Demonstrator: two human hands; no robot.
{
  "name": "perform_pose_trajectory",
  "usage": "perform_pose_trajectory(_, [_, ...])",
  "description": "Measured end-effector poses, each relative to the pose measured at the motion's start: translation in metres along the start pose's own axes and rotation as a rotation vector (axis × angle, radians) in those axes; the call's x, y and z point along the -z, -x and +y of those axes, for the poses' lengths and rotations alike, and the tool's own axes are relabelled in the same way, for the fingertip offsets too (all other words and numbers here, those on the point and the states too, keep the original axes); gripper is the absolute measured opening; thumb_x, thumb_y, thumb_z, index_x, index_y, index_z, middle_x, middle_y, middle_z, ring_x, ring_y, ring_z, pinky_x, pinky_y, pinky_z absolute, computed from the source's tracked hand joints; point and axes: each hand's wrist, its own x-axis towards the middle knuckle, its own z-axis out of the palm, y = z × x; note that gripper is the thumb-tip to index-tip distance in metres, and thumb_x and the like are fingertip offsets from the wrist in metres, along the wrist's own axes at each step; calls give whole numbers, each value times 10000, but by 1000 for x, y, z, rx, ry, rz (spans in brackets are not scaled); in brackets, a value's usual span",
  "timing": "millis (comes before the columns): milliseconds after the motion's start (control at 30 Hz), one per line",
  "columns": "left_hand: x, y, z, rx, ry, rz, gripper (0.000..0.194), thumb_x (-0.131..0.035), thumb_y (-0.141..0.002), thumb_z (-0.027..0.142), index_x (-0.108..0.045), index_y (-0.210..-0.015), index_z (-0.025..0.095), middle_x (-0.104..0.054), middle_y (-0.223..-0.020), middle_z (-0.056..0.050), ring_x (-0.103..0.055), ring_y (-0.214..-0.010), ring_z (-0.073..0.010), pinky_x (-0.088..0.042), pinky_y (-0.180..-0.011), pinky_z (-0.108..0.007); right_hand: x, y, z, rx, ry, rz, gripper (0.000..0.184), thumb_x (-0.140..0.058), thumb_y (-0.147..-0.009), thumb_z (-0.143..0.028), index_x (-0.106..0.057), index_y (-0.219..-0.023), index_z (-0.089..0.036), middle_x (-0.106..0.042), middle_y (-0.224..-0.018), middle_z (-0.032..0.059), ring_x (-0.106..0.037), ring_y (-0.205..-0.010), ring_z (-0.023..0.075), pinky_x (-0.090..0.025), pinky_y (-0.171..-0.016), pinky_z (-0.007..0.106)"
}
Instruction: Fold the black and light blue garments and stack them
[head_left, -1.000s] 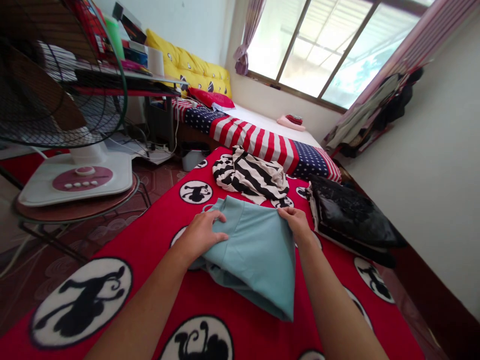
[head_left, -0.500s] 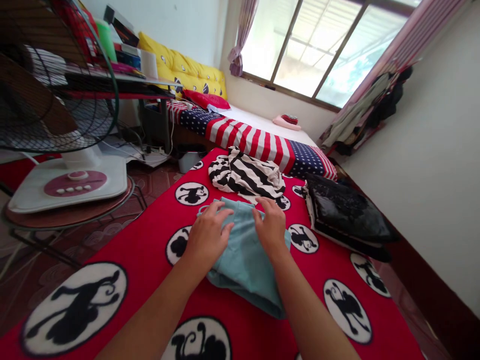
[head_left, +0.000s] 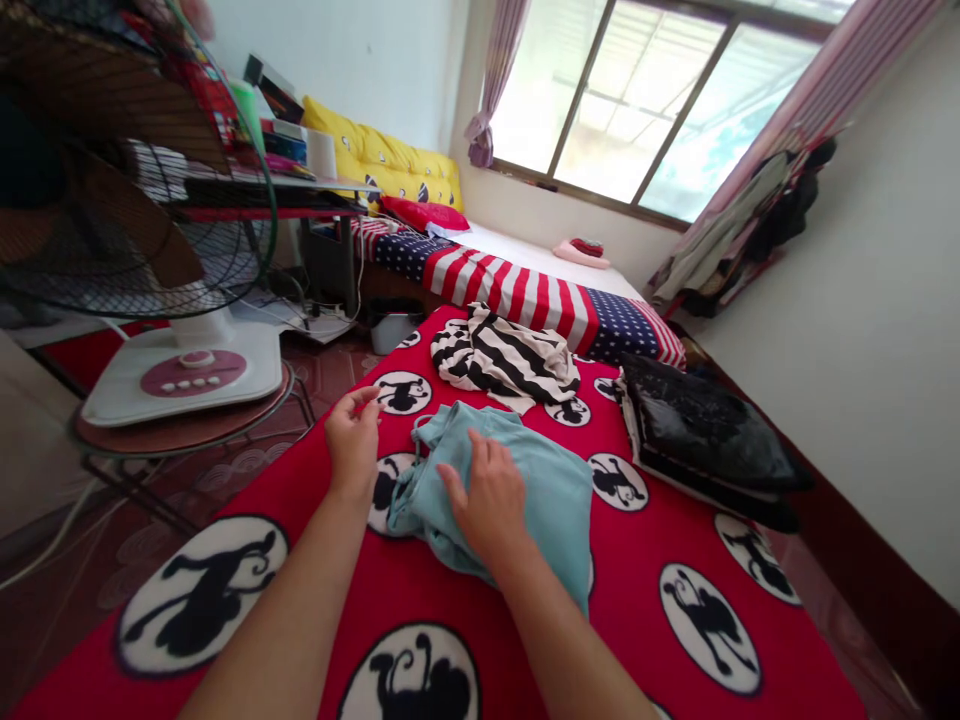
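Note:
A light teal garment (head_left: 551,490) lies folded on a red cloth (head_left: 315,560) with black-and-white monkey circles. A thin cord loop shows at its upper left corner, and its left side is bunched. My right hand (head_left: 491,495) rests over the middle of the garment, thumb spread from the fingers. To the left of the garment, my left hand (head_left: 354,440) hovers above the red cloth, fingers loosely bent, with a gap to the thumb and nothing seen in it. Just beyond lies a crumpled black-and-white striped garment (head_left: 510,355).
A black glossy folded pile (head_left: 697,430) lies at the right edge. On the left, a fan (head_left: 180,370) stands on a round stool (head_left: 187,420). Farther back are a bin (head_left: 394,325), a cluttered desk (head_left: 330,185) and a bed with flag-patterned cloth (head_left: 510,290).
My left hand has left the teal garment and moved left. My right hand has shifted left and down over it. The garment's left side is now turned over and bunched.

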Motion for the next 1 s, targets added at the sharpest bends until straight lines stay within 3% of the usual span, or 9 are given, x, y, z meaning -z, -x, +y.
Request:
perform_pose_trajectory(100, [0,2,3,52,62,8,258,-579,-663,234,-647,-899,156,-647,-872,-18,-599,-697,-105,-458,-607,-196,1,5,-36,3,72,-188,984,-507,-757,-750,-323,-1477,-104,-559,-1261,278,-548,-1110,425,-448,-852,514])
perform_pose_trajectory(200, [-1,3,4,74,79,-4,259,-569,-655,243,-636,-889,156,-641,-863,-13,-594,-679,-97,-450,-599,-193,-8,3,-62,17,232,-374,1140,-678,-612,-734,-298,-1490,-115,-422,-1381,353,-438,-1206,556,-465,-751,581])
perform_pose_trajectory(267, [0,2,4,91,87,-12,250,-567,-645,242,-631,-870,155,-636,-849,-8,-585,-664,-92,-436,-585,-186,-15,-2,-70,34,329,-455,1096,-746,-604,-637,-345,-1464,-89,-394,-1387,378,-385,-1226,600,-484,-660,581])
perform_pose_trajectory(367, [1,0,3,119,99,-22,242,-566,-631,240,-626,-850,156,-633,-839,-6,-573,-645,-85,-415,-565,-179,-19,-7,-68,78,394,-461,703,-715,-723,-388,-532,-1300,-31,-478,-1314,380,-450,-1212,545,-491,-701,587])
perform_pose_trajectory(500, [2,0,2,151,116,-31,258,-570,-619,248,-631,-852,154,-639,-849,-14,-567,-647,-87,-403,-557,-179,-11,-12,-41,86,249,-274,330,-599,-713,-104,-663,-1037,-101,-664,-1097,268,-650,-989,359,-503,-776,448])
perform_pose_trajectory(633, [-1,3,0,183,124,-54,271,-584,-603,244,-642,-850,150,-655,-839,-25,-574,-635,-93,-411,-558,-188,28,-22,8,-72,-244,-39,172,-574,-702,-198,-679,-838,-182,-670,-674,25,-622,-636,188,-462,-596,269])
perform_pose_trajectory(700, [-2,4,-2,198,126,-66,278,-591,-599,247,-643,-854,149,-664,-848,-32,-580,-630,-94,-417,-558,-191,60,-28,32,-248,-632,186,154,-613,-663,-251,-668,-783,-172,-597,-580,-29,-540,-533,136,-413,-509,231])
perform_pose_trajectory(867, [-4,5,-5,217,119,-114,299,-595,-592,269,-650,-860,147,-672,-860,-41,-586,-641,-97,-423,-562,-189,127,-23,65,-416,-1208,814,217,-698,-569,-244,-647,-766,-168,-611,-643,-60,-537,-569,99,-449,-536,207])
perform_pose_trajectory(1000, [-4,6,-8,226,92,-157,307,-600,-575,284,-649,-847,148,-667,-814,-35,-580,-628,-105,-415,-548,-187,110,17,88,-457,-1377,943,206,-643,-621,-260,-645,-814,-188,-648,-752,-50,-618,-723,106,-529,-692,227])
